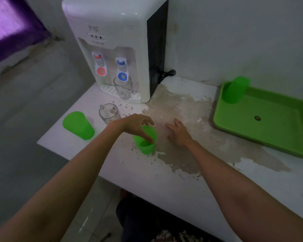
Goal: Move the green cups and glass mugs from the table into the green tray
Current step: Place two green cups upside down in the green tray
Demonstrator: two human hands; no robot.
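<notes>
1. A green cup (pixel 78 125) stands upside down near the table's (pixel 164 180) left edge, opaque bright plastic, wider at the bottom where it meets the surface.
2. Just right of it a glass mug (pixel 109 113) sits upright, clear with a cloudy, smudged look.
3. Behind that, a second mug (pixel 123 89), clear and taller, stands on the drip tray of the white dispenser (pixel 115 49), under the blue tap.
4. The left hand (pixel 135 125) reaches in over a second cup (pixel 145 141), which stands mouth up near the table's middle. The fingers (pixel 148 137) curl down around its rim, one dipping inside the mouth; whether they press the wall cannot be told.
5. The right hand (pixel 179 134) hovers just beside that cup, palm down, fingers loosely spread and holding nothing.
6. The tabletop under both hands is worn, with a large brown patch of peeled paint.
7. At the far right lies the green tray (pixel 262 130), shallow and rectangular, against the wall.
8. A third cup (pixel 234 90) stands upside down in the tray's back left corner.
</notes>
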